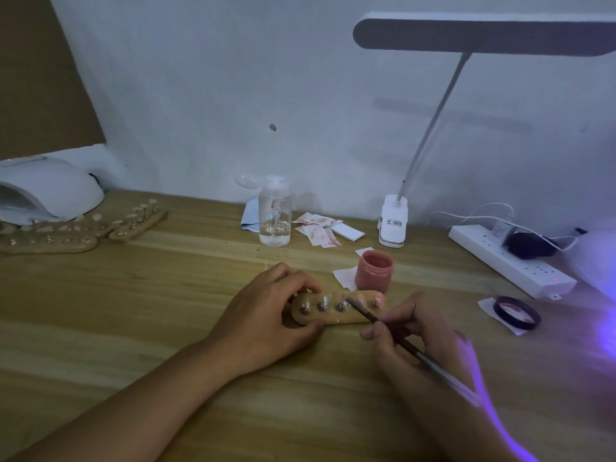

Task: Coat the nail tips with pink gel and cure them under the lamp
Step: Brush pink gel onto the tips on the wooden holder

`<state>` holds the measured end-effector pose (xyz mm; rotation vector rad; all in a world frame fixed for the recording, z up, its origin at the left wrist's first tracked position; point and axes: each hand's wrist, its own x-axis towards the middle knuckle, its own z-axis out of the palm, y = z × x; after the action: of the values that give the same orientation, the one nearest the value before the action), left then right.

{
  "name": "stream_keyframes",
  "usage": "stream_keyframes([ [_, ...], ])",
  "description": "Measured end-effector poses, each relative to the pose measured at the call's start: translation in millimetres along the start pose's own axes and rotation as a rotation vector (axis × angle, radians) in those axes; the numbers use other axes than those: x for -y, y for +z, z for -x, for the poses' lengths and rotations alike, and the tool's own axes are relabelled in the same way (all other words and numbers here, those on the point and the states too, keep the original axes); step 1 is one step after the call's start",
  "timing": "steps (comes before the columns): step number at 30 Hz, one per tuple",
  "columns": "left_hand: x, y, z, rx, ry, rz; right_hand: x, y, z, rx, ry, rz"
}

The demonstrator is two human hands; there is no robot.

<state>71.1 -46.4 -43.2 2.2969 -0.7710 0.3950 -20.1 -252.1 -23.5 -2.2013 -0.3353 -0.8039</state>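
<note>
The dim light is making the nail tips (378, 298) hard to read: they are sitting on small pegs along a wooden holder (346, 317) near the middle of the table (150, 311), and only the right-most is showing clear pink. Your left hand (266, 315) is hiding the holder's left end, its fingers curling over the far edge and its thumb pressing the near edge. Your right hand (410, 338) is pinching a brush (383, 325), whose blurred tip is meeting the holder's middle. The white curing lamp (50, 191) is being cut off at the far left, and a violet glow is spilling in from the right edge, its source out of view. Just beyond the holder an open pink jar (374, 271) is standing, with its lid (516, 313) lying to the right. Farther back, a clear bottle (275, 215), stained paper wipes (316, 228), a desk lamp (393, 221) and a power strip (510, 261) are lining the pale wall (233, 78).
</note>
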Motion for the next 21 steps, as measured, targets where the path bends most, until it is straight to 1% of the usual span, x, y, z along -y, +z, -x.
stream_keyframes([
  [4, 0.5, 0.3, -0.2, -0.008, 0.004, -0.011, -1.3, 0.3, 0.5, -0.014, -0.015, -0.011],
  [15, 0.3, 0.8, 0.1, -0.003, -0.002, -0.013, -2.0, -0.2, 3.5, -0.014, 0.055, -0.019],
  [19, 0.8, 0.7, -0.9, -0.012, -0.022, -0.007, 0.1, -2.3, 4.3, -0.093, 0.016, -0.040],
  [21, 0.6, 0.5, -1.0, -0.017, -0.026, -0.009, 0.5, -2.5, 4.8, -0.078, 0.032, -0.054],
])
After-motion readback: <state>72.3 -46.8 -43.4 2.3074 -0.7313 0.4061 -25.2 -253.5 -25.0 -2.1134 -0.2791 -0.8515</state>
